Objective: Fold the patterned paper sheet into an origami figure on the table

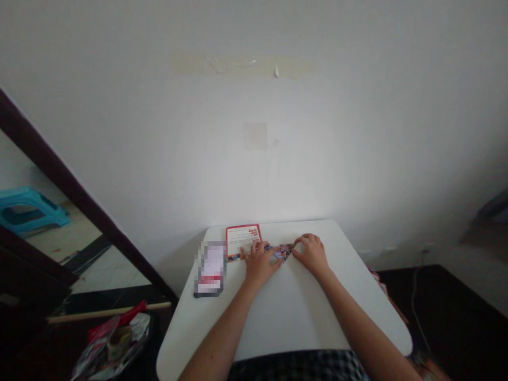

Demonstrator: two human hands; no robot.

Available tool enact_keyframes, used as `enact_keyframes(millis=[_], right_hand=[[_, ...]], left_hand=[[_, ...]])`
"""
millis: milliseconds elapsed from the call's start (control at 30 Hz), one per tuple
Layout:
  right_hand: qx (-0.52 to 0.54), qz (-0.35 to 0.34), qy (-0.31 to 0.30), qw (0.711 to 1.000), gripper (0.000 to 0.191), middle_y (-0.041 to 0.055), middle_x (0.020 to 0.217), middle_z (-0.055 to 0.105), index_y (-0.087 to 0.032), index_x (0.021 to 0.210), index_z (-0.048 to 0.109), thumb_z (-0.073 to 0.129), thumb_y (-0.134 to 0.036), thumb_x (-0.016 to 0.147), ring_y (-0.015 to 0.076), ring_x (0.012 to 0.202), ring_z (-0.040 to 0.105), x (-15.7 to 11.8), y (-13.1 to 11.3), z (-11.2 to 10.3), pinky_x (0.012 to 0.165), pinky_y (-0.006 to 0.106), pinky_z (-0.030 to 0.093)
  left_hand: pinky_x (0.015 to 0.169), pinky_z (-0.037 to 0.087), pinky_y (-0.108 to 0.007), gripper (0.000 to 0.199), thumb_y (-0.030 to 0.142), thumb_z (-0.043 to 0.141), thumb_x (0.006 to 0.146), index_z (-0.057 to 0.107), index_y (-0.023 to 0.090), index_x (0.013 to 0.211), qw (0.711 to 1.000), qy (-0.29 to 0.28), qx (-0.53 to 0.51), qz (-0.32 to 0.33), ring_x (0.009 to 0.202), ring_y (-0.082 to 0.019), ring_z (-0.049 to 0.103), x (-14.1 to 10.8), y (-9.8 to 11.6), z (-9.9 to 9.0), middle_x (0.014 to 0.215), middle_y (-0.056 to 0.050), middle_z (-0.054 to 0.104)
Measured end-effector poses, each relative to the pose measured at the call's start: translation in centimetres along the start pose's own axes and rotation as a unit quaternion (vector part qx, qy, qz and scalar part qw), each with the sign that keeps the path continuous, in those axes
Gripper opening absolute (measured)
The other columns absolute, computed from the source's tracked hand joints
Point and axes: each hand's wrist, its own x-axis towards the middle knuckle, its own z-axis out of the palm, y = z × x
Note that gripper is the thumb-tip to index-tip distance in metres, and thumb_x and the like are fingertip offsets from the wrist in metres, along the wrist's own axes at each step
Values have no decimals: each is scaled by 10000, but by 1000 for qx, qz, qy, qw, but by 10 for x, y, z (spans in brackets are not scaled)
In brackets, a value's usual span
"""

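A pale wall [357, 132] backs a white, round-cornered worktop [286, 328]. At the worktop's twelve o'clock lies a colourful printed paper piece [284, 252]. The left hand [262, 259] rests, fingers spread, over its nine o'clock end; the right hand [311, 253] pinches its two o'clock corner narrowly. A red-bordered white printed sheet [243, 234] lies at eleven. Steady left fingers and a light right pinch should prevent slipping or creasing.
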Motion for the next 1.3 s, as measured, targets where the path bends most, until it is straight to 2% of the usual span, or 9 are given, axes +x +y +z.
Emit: enact_keyframes(millis=[400,600,800,933,1100,1300], right_hand=[[-7,10,-39,999,531,98,1318,477,-268,1117,620,701,-548,673,308,1293,359,-11,-9,6,1096,549,208],[-4,-2,-55,998,582,109,1345,463,-262,1163,594,699,-544,665,314,1309,352,-16,-15,7,1109,566,183],[-13,-22,-48,999,678,125,1365,461,-259,1209,562,680,-634,657,327,1316,352,-20,-14,9,1112,595,160],[-10,-37,-41,998,624,107,1366,472,-279,1206,569,641,-647,708,315,1319,353,-22,-12,10,1115,597,165],[-4,-30,-23,999,413,69,1329,511,-315,1141,617,571,-570,819,282,1298,381,-22,-11,8,1105,568,218],[-24,-29,-6,999,415,82,1309,523,-304,1148,620,611,-524,796,295,1289,376,-24,-18,7,1094,552,238]], left_hand=[[1084,22,-741,398,594,602,798,625,484,1180,1000,16,-11,-4,1276,-318,357,0,-1,5,1314,-5,535],[1083,22,-740,392,576,599,810,617,485,1190,1000,10,-15,-6,1274,-318,357,0,0,3,1312,-10,539],[1086,73,-730,420,564,607,806,585,515,1223,1000,-5,-1,-8,1274,-319,356,1,-1,1,1328,2,522],[1083,78,-731,408,576,588,815,593,510,1217,1000,0,-1,-6,1263,-317,366,1,-1,1,1314,-6,530],[1073,56,-745,393,608,554,822,616,487,1191,1000,18,-11,5,1246,-316,383,1,-1,3,1296,-12,544],[1091,69,-721,402,617,546,822,608,497,1201,1000,2,3,-5,1256,-314,376,0,1,-1,1315,-8,529]])
